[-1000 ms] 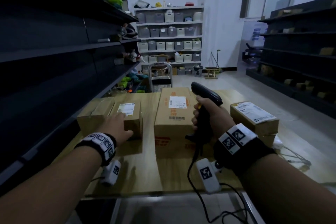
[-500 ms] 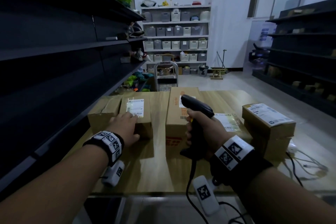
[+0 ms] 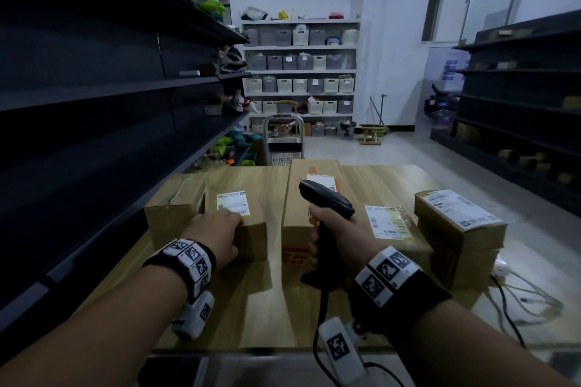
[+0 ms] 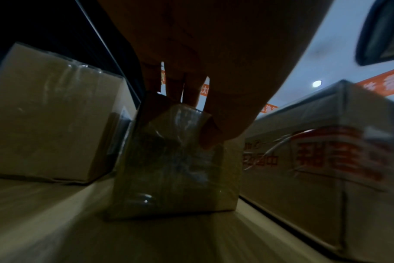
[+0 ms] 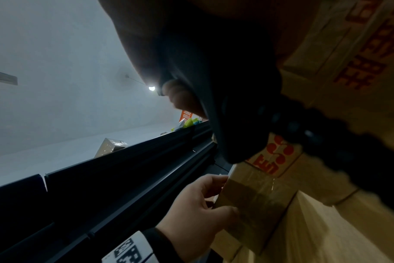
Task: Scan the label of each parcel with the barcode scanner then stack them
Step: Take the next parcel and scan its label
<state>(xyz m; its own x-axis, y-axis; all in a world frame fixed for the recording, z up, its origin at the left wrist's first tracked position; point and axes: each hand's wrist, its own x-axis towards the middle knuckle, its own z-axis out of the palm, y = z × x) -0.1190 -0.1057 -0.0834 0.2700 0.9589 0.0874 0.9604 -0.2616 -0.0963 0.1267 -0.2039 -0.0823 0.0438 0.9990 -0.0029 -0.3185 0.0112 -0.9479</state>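
- The left hand grips the near top edge of a small box on the wooden surface; the fingers curl over the top and the thumb presses the near face, probably to keep the box from sliding while it is read.
- The white label of this box faces up, just beyond the fingertips, so it is free for the scanner.
- The right hand is closed around the handle of the black scanner, held upright above a long box with red print (the head points forward, not yet clearly at the small box's label).
- Another box stands touching the small one at its left; two more labelled boxes lie at the right.
- No box is stacked on another one so far, so the task seems near its beginning.
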